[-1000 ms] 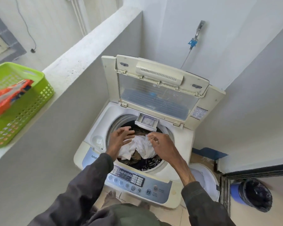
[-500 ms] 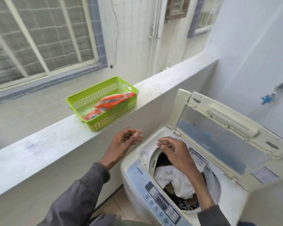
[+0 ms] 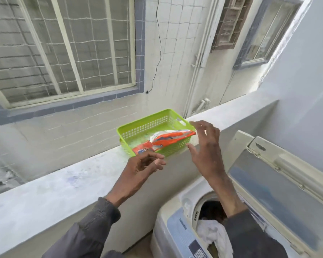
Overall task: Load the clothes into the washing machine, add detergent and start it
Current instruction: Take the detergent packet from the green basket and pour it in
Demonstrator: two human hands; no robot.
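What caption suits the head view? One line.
Left hand and right hand reach for the detergent packet in the basket on the ledge.

The orange-and-white plastic detergent pouch (image 3: 168, 139) lies slanted in a lime-green perforated plastic basket (image 3: 138, 121), just beyond the left fingers (image 3: 157, 162) and close beside the right fingers (image 3: 199, 124). The white top-loading washing machine (image 3: 173, 231) stands below the right fingers with its lid (image 3: 268, 192) raised. In its drum a crumpled white cloth (image 3: 211, 233) lies on dark clothes (image 3: 211, 209).
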